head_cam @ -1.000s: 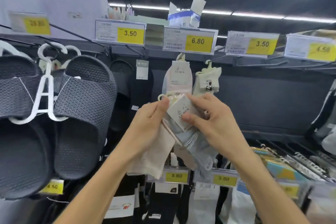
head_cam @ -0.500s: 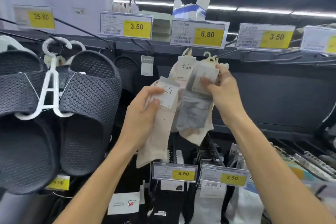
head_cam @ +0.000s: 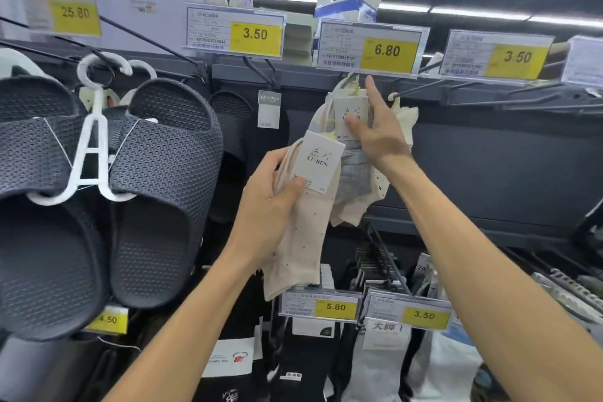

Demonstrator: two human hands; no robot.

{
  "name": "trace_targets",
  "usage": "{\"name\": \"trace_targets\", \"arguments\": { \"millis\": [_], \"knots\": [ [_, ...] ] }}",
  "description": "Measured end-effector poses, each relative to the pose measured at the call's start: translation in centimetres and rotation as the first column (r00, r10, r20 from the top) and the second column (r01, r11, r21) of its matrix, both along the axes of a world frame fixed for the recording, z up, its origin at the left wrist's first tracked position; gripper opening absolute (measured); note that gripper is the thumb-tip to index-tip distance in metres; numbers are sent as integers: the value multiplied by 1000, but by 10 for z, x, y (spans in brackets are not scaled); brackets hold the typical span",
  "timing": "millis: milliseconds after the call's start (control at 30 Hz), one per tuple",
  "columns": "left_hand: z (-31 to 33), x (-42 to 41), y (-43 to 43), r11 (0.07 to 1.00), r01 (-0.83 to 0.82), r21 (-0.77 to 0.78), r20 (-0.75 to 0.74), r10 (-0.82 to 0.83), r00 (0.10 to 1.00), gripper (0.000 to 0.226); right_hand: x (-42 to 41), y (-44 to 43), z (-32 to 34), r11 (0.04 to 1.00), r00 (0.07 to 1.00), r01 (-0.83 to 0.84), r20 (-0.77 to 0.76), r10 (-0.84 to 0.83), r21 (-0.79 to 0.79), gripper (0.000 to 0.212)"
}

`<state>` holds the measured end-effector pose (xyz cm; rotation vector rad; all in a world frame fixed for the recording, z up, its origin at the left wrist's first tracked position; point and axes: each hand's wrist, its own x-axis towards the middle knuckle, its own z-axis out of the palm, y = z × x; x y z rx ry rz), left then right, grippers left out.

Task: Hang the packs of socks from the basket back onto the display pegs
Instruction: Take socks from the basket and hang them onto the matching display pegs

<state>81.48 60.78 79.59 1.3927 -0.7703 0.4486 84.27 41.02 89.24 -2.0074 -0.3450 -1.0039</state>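
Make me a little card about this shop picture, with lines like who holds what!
Place: shop rack with wire display pegs
Left hand: grips a beige dotted sock pack with a white card label, not yet hung
Right hand: pinches a grey sock pack with a white card label, raised to the peg under the yellow 6.80 price tag; hooked or not, cannot tell
Left side: dark grey mesh slippers on a white plastic hanger

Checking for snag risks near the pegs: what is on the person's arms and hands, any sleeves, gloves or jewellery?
Nothing worn shows. The left forearm and right forearm are bare to the frame edge: no sleeves, watch or band. The left hand and right hand have no gloves or visible rings.
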Motion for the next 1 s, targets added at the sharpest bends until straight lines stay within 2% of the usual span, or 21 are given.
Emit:
{"name": "trace_targets", "arguments": {
  "millis": [100,333,400,500,667,733,767,833,900,1000],
  "knots": [
    [-2,0,-3,1000,24,-3,-18,-24,1000,37,4,-3,-4,996,999,40,-27,-42,-75,67],
    [-2,1,-5,998,56,-6,-27,-56,998,36,7,-7,-10,999,993,5,115,-11,48,32],
    [-2,2,-4,998,57,-7,-27,-57,998,36,8,-4,-8,999,992,-7,128,1,43,33],
    [-2,2,-4,998,62,-18,-34,-63,997,34,9,-1,-6,999,996,7,91,-4,-36,48],
    [0,5,-3,997,72,-16,-51,-73,996,31,-4,3,-1,971,982,164,-67,-177,-174,68],
    [1,6,-3,998,65,-16,-55,-66,996,28,-18,7,-7,927,939,344,61,-339,-150,59],
    [2,6,-4,998,64,-24,-55,-65,996,26,-28,11,-13,931,926,356,157,-342,-73,49],
    [3,7,-5,996,68,-53,-46,-70,996,21,-47,22,-25,982,960,179,209,-187,57,37],
    [6,7,-9,995,68,-70,-26,-70,997,18,-59,31,-34,995,994,-24,113,13,95,29],
    [6,6,-16,992,89,-85,-22,-91,996,18,-60,33,-34,985,995,-89,46,83,148,24]
  ]
}}
